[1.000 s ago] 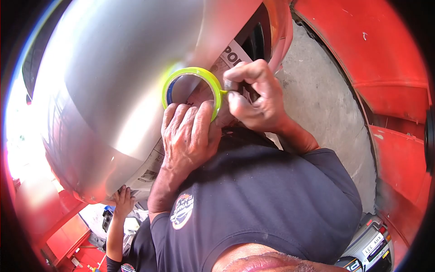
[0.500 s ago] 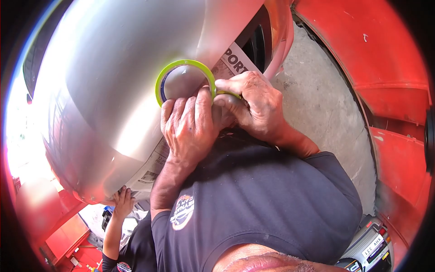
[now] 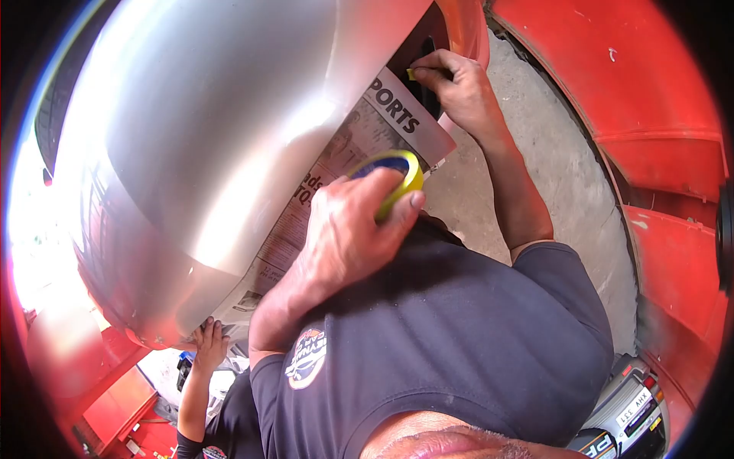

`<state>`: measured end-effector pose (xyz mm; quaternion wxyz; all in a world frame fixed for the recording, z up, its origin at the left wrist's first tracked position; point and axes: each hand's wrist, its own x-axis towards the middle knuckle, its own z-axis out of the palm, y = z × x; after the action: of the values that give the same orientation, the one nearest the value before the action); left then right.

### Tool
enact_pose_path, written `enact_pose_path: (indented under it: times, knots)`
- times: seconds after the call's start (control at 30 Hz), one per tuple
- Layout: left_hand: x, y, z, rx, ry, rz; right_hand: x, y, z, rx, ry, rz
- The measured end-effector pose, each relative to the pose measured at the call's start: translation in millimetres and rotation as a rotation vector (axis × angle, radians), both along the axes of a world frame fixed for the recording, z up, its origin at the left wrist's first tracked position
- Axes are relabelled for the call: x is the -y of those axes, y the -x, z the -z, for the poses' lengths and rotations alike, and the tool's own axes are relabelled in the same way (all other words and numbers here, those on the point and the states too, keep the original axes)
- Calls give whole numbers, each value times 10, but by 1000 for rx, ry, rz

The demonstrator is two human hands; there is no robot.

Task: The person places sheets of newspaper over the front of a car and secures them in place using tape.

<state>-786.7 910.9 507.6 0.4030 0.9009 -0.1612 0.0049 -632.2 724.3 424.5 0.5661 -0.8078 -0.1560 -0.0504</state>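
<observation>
My left hand (image 3: 348, 222) is closed around a roll of yellow-green masking tape (image 3: 417, 174) with a blue inside, tilted and slightly blurred. Up at the dark opening beside the silver panel, my right hand (image 3: 462, 88) pinches a small yellow piece of tape (image 3: 411, 74) between thumb and fingers. Printed newspaper (image 3: 397, 115) runs along the lower edge of the glossy silver car panel (image 3: 214, 115). The tape roll is in front of part of the newspaper.
A co-worker's hand (image 3: 210, 344) rests against the panel's lower edge at the lower left. Red panels (image 3: 612, 84) stand on the right, beside bare concrete floor (image 3: 527, 92). A grey case-like object with a plate (image 3: 631, 409) is at the lower right.
My right hand has moved up, away from the roll, with a small piece of tape. My left hand has lowered and tilted the roll, moving right and uncovering the newspaper.
</observation>
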Motion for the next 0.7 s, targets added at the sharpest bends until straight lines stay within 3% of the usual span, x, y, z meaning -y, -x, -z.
enact_pose_path:
  times: [0.03,0.2,0.5,0.6,0.7]
  knots:
    - [21,-52,6,-270,139,-75,3,-20,-11,-22,7,-32]
    - [-20,-260,217,-581,142,-107,-149,-149,80,17,-72,-70]
    - [-108,-258,506,-582,261,-229,-343,-237,79,-21,72,77]
    - [-92,-263,452,-593,260,-243,-397,-232,63,97,129,131]
    - [-120,-262,486,-531,234,-229,-342,-339,2,32,313,136]
